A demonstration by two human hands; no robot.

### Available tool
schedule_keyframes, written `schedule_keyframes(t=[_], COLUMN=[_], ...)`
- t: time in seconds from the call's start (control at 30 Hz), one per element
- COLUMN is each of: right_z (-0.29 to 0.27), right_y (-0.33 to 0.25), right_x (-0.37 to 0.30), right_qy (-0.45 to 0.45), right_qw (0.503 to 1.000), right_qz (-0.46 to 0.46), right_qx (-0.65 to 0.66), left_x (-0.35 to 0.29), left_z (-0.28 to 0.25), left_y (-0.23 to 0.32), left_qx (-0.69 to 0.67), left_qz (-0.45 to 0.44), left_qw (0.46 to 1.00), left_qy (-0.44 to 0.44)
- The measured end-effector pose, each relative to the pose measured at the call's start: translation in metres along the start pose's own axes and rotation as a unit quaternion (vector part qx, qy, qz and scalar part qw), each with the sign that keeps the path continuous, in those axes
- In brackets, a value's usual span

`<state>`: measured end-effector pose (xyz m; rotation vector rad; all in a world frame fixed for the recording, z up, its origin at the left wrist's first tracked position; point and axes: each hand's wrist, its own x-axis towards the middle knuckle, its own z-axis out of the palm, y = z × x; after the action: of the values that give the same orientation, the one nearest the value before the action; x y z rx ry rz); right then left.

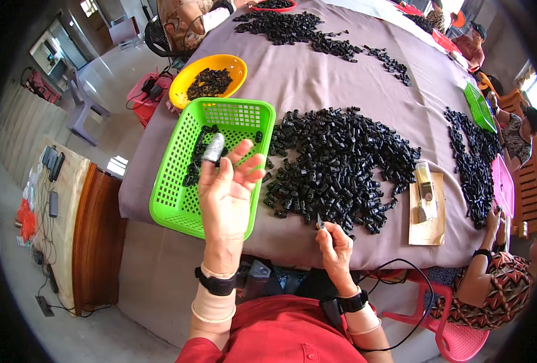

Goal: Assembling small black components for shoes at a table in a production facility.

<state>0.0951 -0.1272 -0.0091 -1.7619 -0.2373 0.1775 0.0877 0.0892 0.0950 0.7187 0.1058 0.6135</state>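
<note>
A small blade point(320, 222) points up from the right hand point(335, 245), at the near edge of a heap of black pieces point(335, 160). Thumb and fingers are closed on it in a pinch and cover most of it, so its handle and full shape cannot be made out. Whether a piece is also held there cannot be told.

The left hand point(227, 187) is palm up with fingers loosely spread, over the right part of a green basket point(167, 184); nothing shows in its grasp. A silver wrap point(214, 147) covers one of its digits and hides the skin beneath. The hand and wrist block part of the basket's floor and near rim, so the black pieces inside are only partly seen, and contact with the basket is unclear.

Just beyond the basket, a yellow bowl point(239, 71) holds dark scraps too small to tell apart. Right of the heap, a board point(436, 233) lies on the cloth point(365, 100), bearing a pale item point(424, 186) of uncertain kind. At the right, a co-worker in a patterned top point(492, 290) sits by a pink basket point(503, 186), face cut from clear view by the dark rim.
</note>
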Motion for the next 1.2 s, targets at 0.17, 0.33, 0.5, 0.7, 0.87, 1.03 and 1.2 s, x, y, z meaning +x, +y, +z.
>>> schedule_keyframes(t=[0.17,0.33,0.5,0.7,0.87,1.03,1.2], right_z=[0.003,0.001,0.0,0.001,0.001,0.0,0.001], right_y=[-0.002,-0.004,-0.001,-0.002,-0.003,-0.006,-0.008], right_x=[0.0,0.001,0.001,0.001,0.0,0.0,0.0], right_qy=[0.001,0.001,0.005,0.003,-0.002,0.002,-0.004], right_qw=[1.0,1.0,1.0,1.0,1.0,1.0,1.0], right_qz=[-0.019,-0.018,-0.009,-0.011,-0.01,-0.019,-0.019], right_qx=[-0.013,-0.022,-0.019,-0.008,-0.018,-0.012,-0.011], left_x=[0.005,-0.011,-0.048,-0.041,-0.041,-0.039,-0.042], left_z=[-0.019,-0.013,0.006,-0.02,-0.026,-0.03,-0.035], left_y=[0.016,0.003,-0.035,-0.077,-0.083,-0.085,-0.084], left_qx=[0.291,0.543,0.571,0.696,0.721,0.711,0.693], left_qz=[0.084,0.223,0.064,0.073,0.055,0.073,0.131], left_qw=[0.943,0.802,0.812,0.71,0.687,0.695,0.705], left_qy=[0.139,0.107,-0.099,-0.081,-0.076,-0.079,-0.071])
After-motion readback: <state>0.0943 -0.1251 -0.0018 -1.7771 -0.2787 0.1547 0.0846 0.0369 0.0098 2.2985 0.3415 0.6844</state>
